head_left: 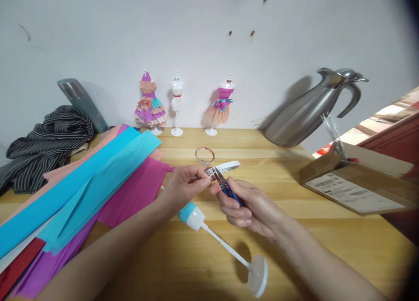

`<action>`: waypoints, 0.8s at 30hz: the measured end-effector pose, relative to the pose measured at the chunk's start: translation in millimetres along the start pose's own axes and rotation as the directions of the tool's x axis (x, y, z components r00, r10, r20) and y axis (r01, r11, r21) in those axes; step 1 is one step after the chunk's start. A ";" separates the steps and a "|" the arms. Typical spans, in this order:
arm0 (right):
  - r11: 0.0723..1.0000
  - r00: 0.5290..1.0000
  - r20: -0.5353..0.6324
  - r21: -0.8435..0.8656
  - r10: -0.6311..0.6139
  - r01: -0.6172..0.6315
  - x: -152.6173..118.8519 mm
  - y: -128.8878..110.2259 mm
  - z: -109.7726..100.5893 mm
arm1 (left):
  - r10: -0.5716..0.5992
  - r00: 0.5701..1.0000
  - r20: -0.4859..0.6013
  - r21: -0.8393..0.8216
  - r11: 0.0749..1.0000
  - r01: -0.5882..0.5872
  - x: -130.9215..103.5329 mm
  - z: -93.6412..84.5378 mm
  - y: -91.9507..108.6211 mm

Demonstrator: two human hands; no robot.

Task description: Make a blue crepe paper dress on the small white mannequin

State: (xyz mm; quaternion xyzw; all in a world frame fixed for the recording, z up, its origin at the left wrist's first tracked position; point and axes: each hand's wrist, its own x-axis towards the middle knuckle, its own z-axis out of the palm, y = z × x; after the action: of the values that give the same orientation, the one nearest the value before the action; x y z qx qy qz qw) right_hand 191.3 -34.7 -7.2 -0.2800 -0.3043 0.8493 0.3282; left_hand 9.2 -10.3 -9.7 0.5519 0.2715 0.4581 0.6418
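My left hand (188, 185) is closed in a pinch on a white roll of tape (231, 165), which is tilted and sticks out to the right of the fingertips. My right hand (244, 203) grips small blue-handled snips (228, 191). Their metal blades point up and left and meet the near edge of the roll, close to my left fingertips. Whether they are cutting into the tape cannot be made out. Below my hands a small white mannequin stand (225, 247) lies on its side, its bust (192, 215) partly covered in blue and partly hidden by my left hand.
Layered crepe paper strips (98, 179) cover the left side, beside striped cloth (49, 139) and a leaning bottle (83, 104). Dressed mannequins (150, 102) (222, 104) and a plainer one (176, 96) stand against the wall. A thin ring (205, 155), steel jug (304, 111) and cardboard box (360, 185) are also there.
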 end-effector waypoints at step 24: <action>0.760 0.974 -0.107 -0.645 -0.198 0.083 7.9 4.0 -4.4 | -0.017 1.000 -0.006 0.127 0.992 0.018 -2.1 1.2 2.8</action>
State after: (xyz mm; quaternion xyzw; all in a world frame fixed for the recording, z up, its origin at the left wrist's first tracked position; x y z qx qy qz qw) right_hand 187.8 -30.0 -15.1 -0.4217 -0.5648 0.6421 0.3015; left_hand 8.4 -12.7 -7.1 0.5883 0.3064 0.4355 0.6086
